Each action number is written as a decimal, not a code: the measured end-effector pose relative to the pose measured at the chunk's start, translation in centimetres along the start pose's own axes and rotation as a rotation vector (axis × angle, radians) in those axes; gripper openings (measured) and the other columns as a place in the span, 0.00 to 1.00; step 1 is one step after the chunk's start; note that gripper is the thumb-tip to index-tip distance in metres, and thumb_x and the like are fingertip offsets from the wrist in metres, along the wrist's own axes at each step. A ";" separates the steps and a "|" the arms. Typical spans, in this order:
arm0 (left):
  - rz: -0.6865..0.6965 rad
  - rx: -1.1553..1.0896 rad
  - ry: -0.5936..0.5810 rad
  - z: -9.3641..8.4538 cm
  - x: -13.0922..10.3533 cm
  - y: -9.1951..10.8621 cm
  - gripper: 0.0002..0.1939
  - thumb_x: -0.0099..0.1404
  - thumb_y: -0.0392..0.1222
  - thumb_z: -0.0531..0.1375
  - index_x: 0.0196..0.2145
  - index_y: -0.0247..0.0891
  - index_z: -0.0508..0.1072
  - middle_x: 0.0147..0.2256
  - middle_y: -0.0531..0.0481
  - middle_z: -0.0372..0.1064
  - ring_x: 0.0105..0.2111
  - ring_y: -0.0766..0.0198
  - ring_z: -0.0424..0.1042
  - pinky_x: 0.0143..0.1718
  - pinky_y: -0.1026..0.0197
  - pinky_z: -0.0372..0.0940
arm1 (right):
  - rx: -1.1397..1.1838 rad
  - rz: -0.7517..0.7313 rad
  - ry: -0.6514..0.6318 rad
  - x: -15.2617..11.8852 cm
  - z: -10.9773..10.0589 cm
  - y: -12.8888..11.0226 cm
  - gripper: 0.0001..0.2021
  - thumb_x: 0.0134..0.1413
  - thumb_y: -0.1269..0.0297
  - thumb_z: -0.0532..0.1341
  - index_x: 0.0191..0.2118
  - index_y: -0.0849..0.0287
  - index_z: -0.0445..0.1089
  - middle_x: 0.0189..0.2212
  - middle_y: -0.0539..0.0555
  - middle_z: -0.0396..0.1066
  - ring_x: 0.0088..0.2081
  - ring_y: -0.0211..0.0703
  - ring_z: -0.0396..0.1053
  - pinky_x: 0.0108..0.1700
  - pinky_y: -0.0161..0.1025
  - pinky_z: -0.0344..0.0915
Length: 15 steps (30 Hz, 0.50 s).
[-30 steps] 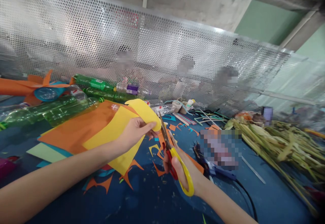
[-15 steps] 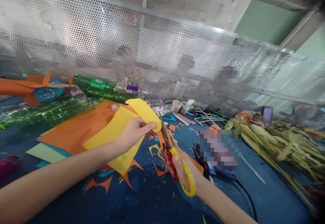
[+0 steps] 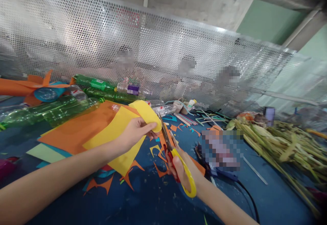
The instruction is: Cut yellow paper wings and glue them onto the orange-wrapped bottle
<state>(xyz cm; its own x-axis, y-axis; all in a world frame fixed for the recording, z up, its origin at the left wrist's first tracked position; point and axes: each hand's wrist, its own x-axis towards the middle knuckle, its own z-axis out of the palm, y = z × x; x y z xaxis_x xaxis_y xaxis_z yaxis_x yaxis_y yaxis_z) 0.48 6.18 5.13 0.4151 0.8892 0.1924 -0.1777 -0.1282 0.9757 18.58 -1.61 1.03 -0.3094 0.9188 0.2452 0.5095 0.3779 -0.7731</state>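
My left hand (image 3: 139,129) pinches a rounded strip of yellow paper (image 3: 146,112) between thumb and fingers. My right hand (image 3: 181,165) is wrapped round the handles of a pair of scissors (image 3: 167,137), one loop yellow and the other red. The blades point up and away, their tips at the right edge of the yellow strip. Beneath my left hand lie a larger yellow sheet (image 3: 122,155) and an orange sheet (image 3: 68,131). Cut orange scraps (image 3: 99,186) are scattered below and between the hands.
Green plastic bottles (image 3: 61,111) lie at the left by an orange and blue paper flower (image 3: 46,90). Drinking straws (image 3: 209,117) and dry corn husks (image 3: 283,146) lie to the right. A black cable (image 3: 251,201) runs across the blue table (image 3: 143,201). A perforated metal screen (image 3: 163,51) stands behind.
The yellow strip has tilted slightly, its upper end shifting right and down a little. The hands and scissors stay almost where they were.
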 end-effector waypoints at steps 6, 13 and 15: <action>0.042 0.000 -0.003 -0.1 -0.1 0.1 0.08 0.58 0.41 0.59 0.24 0.35 0.72 0.20 0.53 0.70 0.20 0.68 0.68 0.25 0.65 0.63 | 0.036 0.054 0.041 -0.3 0.2 -0.2 0.28 0.53 0.36 0.38 0.29 0.57 0.57 0.15 0.43 0.51 0.13 0.32 0.52 0.18 0.33 0.58; 0.031 0.027 0.031 0.0 -0.1 0.3 0.08 0.56 0.42 0.59 0.25 0.34 0.71 0.19 0.52 0.68 0.19 0.68 0.66 0.25 0.64 0.61 | 0.060 0.062 0.002 -0.1 -0.1 -0.2 0.27 0.53 0.36 0.39 0.27 0.56 0.55 0.14 0.42 0.48 0.12 0.31 0.50 0.18 0.34 0.59; 0.039 0.053 0.036 0.0 -0.1 0.4 0.08 0.56 0.42 0.59 0.25 0.34 0.71 0.19 0.52 0.68 0.19 0.68 0.66 0.25 0.64 0.61 | 0.026 0.025 -0.006 -0.1 -0.1 -0.1 0.25 0.55 0.38 0.39 0.26 0.55 0.54 0.13 0.42 0.47 0.12 0.32 0.50 0.19 0.34 0.59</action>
<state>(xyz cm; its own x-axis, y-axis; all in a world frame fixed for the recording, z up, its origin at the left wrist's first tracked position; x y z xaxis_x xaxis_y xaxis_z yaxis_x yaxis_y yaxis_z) 0.35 6.02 5.46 0.3763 0.8983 0.2270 -0.1453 -0.1848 0.9720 18.63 -1.71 1.19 -0.3016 0.9273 0.2218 0.4961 0.3513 -0.7940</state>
